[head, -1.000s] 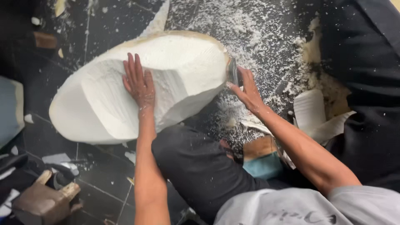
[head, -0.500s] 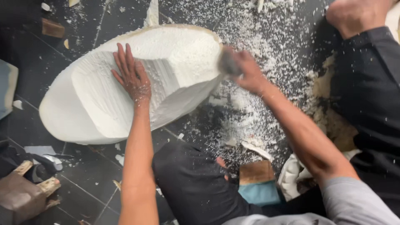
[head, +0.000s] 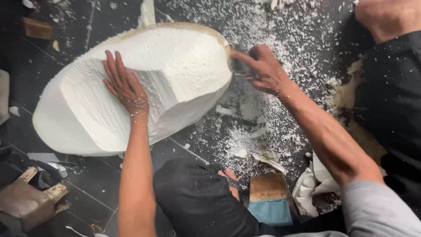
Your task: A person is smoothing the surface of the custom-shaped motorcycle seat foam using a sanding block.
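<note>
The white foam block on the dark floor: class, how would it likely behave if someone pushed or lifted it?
The foam block probably is light for its bulk. It looks crumbly: white crumbs litter the floor. The left hand pressing flat on it suggests it might slide.

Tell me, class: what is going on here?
A person crouches on a dark tiled floor over a big white foam block. The left hand lies flat on top of it. The right hand presses a small dark tool against the block's right end. White crumbs litter the floor beside it.
</note>
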